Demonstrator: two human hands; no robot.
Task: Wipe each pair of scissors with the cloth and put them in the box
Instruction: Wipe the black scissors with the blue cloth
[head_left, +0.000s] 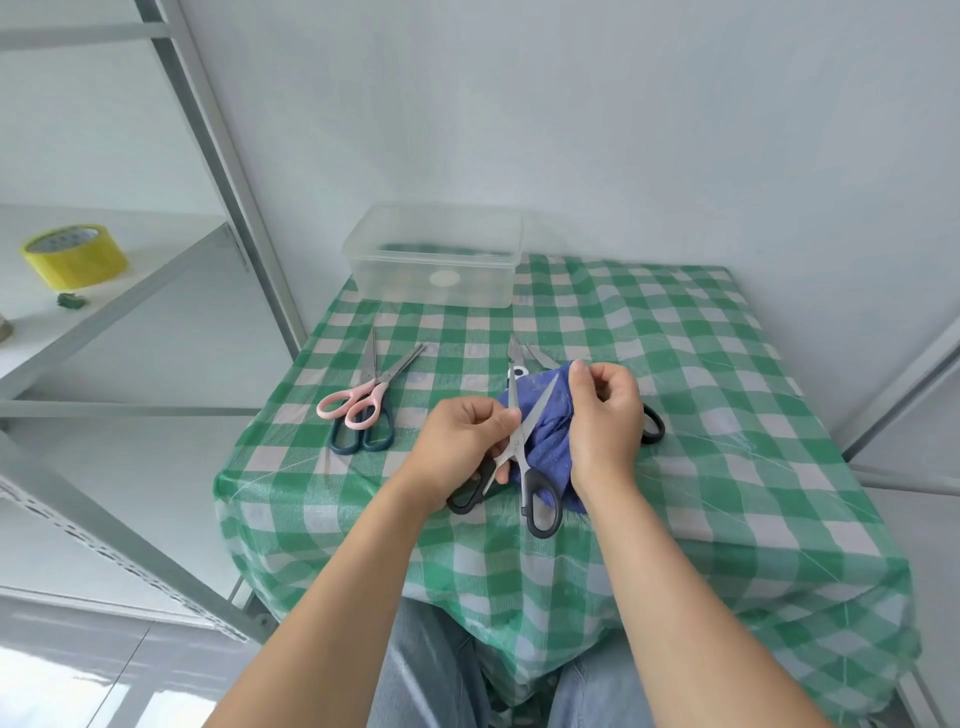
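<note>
Scissors with black handles (519, 452) hang at the centre of the frame, blades parted in a narrow V. The thumb and curled fingers of the left hand (457, 447) pinch them near the pivot, which leaves both blades bare for wiping. The right hand (605, 415) has its fingers curled and clamped on the upper edge of the blue cloth (550, 441), which is bunched behind the blades, probably ready to be drawn along one of them. Just beyond the cloth a further pair (653, 423) lies on the checked tablecloth (727, 364), partly hidden. Left of centre, pink-handled scissors (358, 400) lie across a dark-handled pair (345, 441). The clear box (395, 286) stands at the upper middle of the table. No scissors show inside it, so the task looks barely begun.
</note>
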